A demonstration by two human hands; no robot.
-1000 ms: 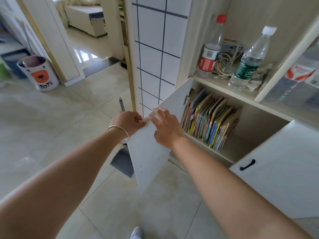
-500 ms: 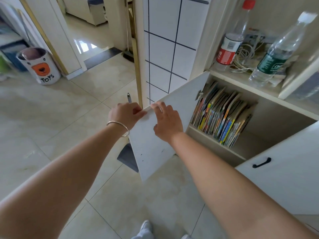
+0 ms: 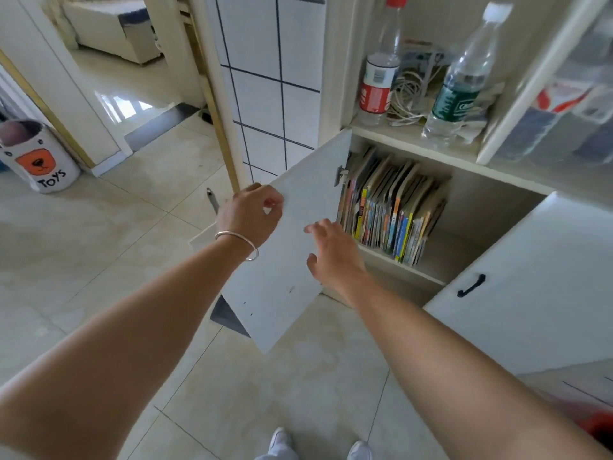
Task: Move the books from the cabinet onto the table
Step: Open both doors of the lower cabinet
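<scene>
Since the frame half a second ago, your right hand (image 3: 331,252) has come off the top edge of the left cabinet door (image 3: 292,247) and now hovers in front of the door's inner face, fingers loosely spread, holding nothing. Your left hand (image 3: 252,215) has stayed at the door's outer top corner, at about 11 o'clock from the right hand; its fingers curl over the edge, though blur makes it hard to tell how firmly they grip. A silver bangle (image 3: 237,244) sits on that wrist.

At 6 o'clock, only the toes of your white shoes (image 3: 282,441) show, cut off by the frame. Behind the open door, a dark flat thing on the floor is mostly hidden (only a corner pokes out, so what it is stays unclear).

The books (image 3: 391,214) stand upright and leaning in the lower compartment of the cabinet (image 3: 497,200), at 2 o'clock from your right hand and just beyond its fingertips, not touched. Their left ends are partly masked by the door and its hinge. The right cabinet door (image 3: 530,287), with a black handle, hangs open at 3 o'clock.

On the shelf above stand a red-capped bottle (image 3: 381,71) and a green-labelled bottle (image 3: 464,81) with tangled cables between. Far off at 10 o'clock sits a bin marked TOYS (image 3: 36,161).
</scene>
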